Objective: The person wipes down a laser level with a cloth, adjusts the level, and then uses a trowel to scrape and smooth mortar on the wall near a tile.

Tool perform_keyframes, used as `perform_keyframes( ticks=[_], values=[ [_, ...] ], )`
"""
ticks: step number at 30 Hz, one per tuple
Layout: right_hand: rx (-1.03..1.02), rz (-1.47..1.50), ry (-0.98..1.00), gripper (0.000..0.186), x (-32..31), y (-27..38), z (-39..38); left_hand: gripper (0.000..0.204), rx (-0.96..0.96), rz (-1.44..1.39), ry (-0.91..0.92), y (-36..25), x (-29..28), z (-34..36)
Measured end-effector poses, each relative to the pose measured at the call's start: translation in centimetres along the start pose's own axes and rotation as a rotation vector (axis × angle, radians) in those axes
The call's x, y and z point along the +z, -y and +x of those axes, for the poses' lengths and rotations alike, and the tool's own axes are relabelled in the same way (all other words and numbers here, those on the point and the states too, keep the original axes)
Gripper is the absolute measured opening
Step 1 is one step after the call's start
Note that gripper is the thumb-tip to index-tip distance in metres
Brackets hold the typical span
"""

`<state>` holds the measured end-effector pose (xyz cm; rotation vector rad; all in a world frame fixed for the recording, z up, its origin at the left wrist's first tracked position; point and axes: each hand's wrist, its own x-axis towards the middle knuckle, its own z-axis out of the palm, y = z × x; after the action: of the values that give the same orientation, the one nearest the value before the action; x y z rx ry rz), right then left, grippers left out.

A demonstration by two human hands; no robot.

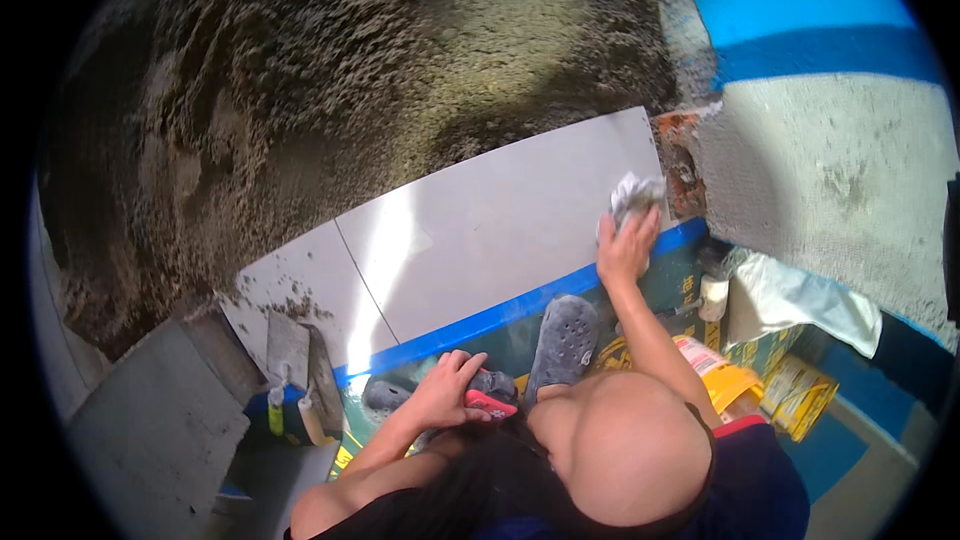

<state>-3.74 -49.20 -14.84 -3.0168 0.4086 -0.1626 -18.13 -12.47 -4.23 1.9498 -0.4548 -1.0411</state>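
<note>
My right hand (628,245) presses a crumpled white cloth (634,194) against the right end of a large pale tile (500,225), its fingers closed over it. A second pale tile (310,285) adjoins on the left, with crumbs of mortar on it. A blue strip (470,312) borders the near edge of both. Low in front of my body, my left hand (447,390) is curled around a small red object (488,404) whose kind I cannot make out. Grey clogs (567,335) are on my feet just beside that hand.
Rough wet mortar (330,70) spreads behind the tiles. Exposed brick (683,165) borders the right end. Two trowels (288,348) rest at the left, near a grey slab (160,420). Yellow packages (797,395), a white-bodied roller or bottle (713,297) and a silvery sheet (800,300) lie right.
</note>
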Motion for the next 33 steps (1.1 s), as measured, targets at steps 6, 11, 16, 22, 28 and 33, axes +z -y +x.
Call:
perform_keyframes(
  ticks=[6,11,16,22,28,33],
  values=[
    [0.088,0.210,-0.154,0.047,2.2,6.5,16.5,0.101,-0.009,-0.069,0.090,-0.2,-2.4,0.8],
    [0.058,0.650,-0.221,0.051,-0.6,8.2,15.4,0.101,-0.122,-0.094,-0.008,-0.4,-4.4,-1.0],
    [0.175,0.433,-0.046,0.060,-3.2,0.9,1.9,0.096,-0.235,-0.267,-0.174,0.5,-4.2,-2.9],
    [0.132,0.252,-0.058,0.058,1.2,4.2,6.9,0.089,-0.224,-0.280,-0.221,0.9,-4.4,-2.2],
    [-0.086,0.722,-0.164,0.054,-0.3,10.7,14.0,0.087,-0.211,-0.079,-0.189,-1.3,-7.6,-1.4],
    [0.127,0.465,-0.067,0.055,-0.9,0.5,10.6,0.081,-0.227,-0.232,-0.385,-0.6,-7.2,-2.8]
  ],
)
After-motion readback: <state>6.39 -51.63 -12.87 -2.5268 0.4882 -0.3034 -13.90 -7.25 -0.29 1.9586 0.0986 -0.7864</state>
